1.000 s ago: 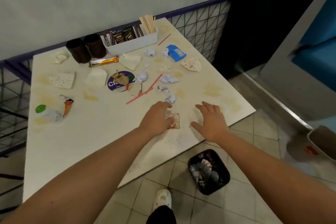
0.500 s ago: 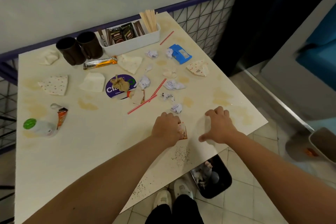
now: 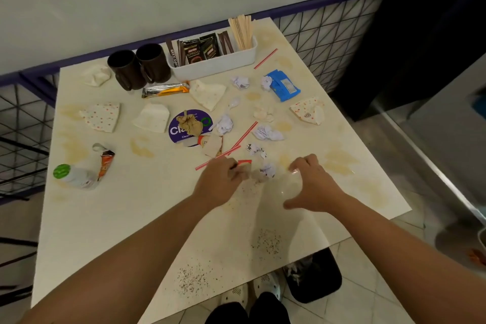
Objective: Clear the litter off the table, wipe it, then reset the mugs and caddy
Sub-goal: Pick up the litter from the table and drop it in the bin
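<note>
Litter covers the stained cream table (image 3: 126,218): crumpled paper balls (image 3: 224,123), red-striped straws (image 3: 243,134), a blue packet (image 3: 282,85), napkins (image 3: 153,118) and a purple round lid (image 3: 181,127). My left hand (image 3: 221,183) pinches a small red-edged sachet (image 3: 245,167) just above the tabletop. Beside it, my right hand (image 3: 313,187) arches with its fingers and thumb curled round a clear plastic wrapper (image 3: 289,184). A paper ball (image 3: 268,171) lies between my hands. Two dark mugs (image 3: 139,66) and the white caddy (image 3: 218,67) stand at the back.
A black bin (image 3: 318,279) with litter stands on the floor under the near right table edge, next to my shoes. A green-capped bottle (image 3: 71,175) and an orange wrapper (image 3: 106,163) lie at the left. Dark crumbs (image 3: 267,242) speckle the near side. Wire railing borders the table.
Both hands moved a little farther onto the table. My left hand raised the sachet off the surface. My right hand went from flat to curled round the clear wrapper.
</note>
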`<action>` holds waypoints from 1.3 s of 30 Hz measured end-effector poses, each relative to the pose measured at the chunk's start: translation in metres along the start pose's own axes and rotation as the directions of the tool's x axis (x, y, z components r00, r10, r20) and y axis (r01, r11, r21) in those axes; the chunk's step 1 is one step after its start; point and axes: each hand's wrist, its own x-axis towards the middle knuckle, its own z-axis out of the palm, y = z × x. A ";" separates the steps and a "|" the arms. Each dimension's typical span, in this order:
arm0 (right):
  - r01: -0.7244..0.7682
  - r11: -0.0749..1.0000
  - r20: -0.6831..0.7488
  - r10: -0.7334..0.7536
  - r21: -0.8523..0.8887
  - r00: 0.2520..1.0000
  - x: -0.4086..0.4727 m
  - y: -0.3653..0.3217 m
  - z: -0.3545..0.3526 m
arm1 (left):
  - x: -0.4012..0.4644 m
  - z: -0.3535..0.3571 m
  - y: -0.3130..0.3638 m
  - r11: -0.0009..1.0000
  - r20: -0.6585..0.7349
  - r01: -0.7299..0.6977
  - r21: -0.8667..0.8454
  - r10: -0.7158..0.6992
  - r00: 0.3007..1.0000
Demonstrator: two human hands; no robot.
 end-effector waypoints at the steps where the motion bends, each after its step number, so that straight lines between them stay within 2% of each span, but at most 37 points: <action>1: 0.041 0.999 -0.020 -0.041 0.024 0.999 0.006 -0.009 -0.003 | 0.005 -0.004 -0.006 0.997 -0.075 -0.003 0.072 0.009 0.997; 3: 0.118 0.992 -0.080 -0.115 0.036 0.990 0.019 -0.030 -0.006 | 0.016 -0.009 -0.022 0.977 -0.145 0.032 0.211 -0.001 0.989; 5: 0.148 0.989 -0.128 -0.148 -0.014 0.981 0.033 -0.048 -0.006 | 0.021 -0.009 -0.033 0.947 -0.112 0.106 0.303 -0.075 0.991; 7: 0.110 0.990 -0.113 -0.120 -0.088 0.986 0.044 -0.059 0.000 | 0.023 -0.007 -0.036 0.926 -0.086 0.166 0.339 -0.146 0.986; 11: 0.019 0.984 -0.014 -0.022 -0.175 1.000 0.052 -0.056 0.016 | 0.022 -0.006 -0.033 0.945 -0.068 0.183 0.272 -0.171 0.983; 15: 0.007 0.997 0.027 -0.005 -0.076 1.000 0.055 -0.053 0.018 | 0.023 -0.009 -0.024 0.971 -0.034 0.192 0.144 -0.189 0.981; 23: 0.045 0.984 0.088 -0.030 -0.173 0.996 0.049 -0.044 0.020 | 0.027 -0.007 -0.018 0.965 0.079 0.182 0.186 -0.200 0.977; 26: -0.004 0.998 0.123 0.011 -0.058 0.992 0.050 -0.045 0.020 | 0.027 -0.011 -0.016 0.969 0.075 0.162 0.184 -0.178 0.981; 31: -0.050 0.989 0.159 0.027 0.142 0.987 0.053 -0.045 0.009 | 0.017 -0.022 -0.017 0.984 -0.031 0.151 0.091 -0.149 0.988; 35: -0.050 0.970 0.046 0.041 0.237 0.998 0.048 -0.045 0.001 | 0.004 -0.029 -0.011 0.997 -0.073 0.073 0.032 -0.070 0.995; 39: 0.004 0.941 -0.157 0.052 0.339 0.986 0.029 -0.048 -0.016 | 0.000 -0.028 0.003 0.999 -0.115 -0.038 -0.003 0.037 0.993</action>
